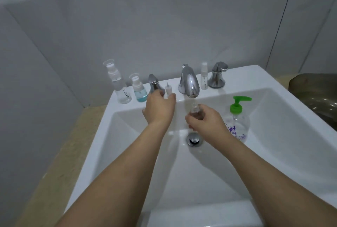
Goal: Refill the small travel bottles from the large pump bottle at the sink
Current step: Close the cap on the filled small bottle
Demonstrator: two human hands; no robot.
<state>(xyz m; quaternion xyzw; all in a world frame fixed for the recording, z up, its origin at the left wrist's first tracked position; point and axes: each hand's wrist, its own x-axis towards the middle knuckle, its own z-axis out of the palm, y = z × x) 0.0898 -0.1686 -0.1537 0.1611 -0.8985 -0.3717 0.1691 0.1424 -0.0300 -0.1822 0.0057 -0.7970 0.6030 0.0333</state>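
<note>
We hold the open small bottle (pixel 196 111) in our right hand (pixel 204 120) under the tap (pixel 189 82), left hand (pixel 159 107) gripping the left tap handle (pixel 154 84) w/ curled fingers, so prob. rinsing; next needs the pump bottle (pixel 237 119).

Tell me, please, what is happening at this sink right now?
A person holds a small open bottle in the right hand, under the faucet spout. The left hand reaches the left tap handle. The green-topped pump bottle stands untouched in the basin.
</note>
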